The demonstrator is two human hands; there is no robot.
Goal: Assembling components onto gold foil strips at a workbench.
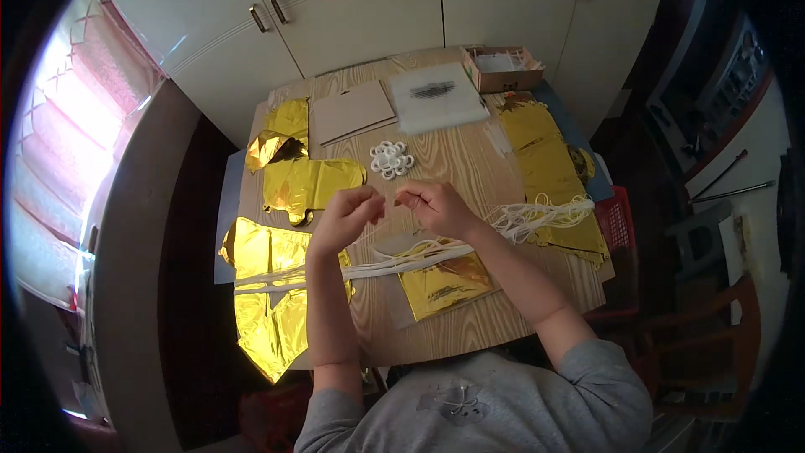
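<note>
Both hands are raised over the middle of the table, facing each other with a small gap between them. The fingers of my left hand are curled in a pinch, and my right hand pinches too. Whatever they hold is too small or thin to make out. Beneath my forearms, a bundle of white cords runs across the table, its loops piling up at the right. A folded gold foil piece in a clear sleeve lies under the cords. Just beyond my hands sits a cluster of white rings.
Flat gold foil balloons lie at the near left, far left and right. Toward the back are a cardboard sheet, a stack of clear plastic bags and an open cardboard box. White cabinets stand behind the table.
</note>
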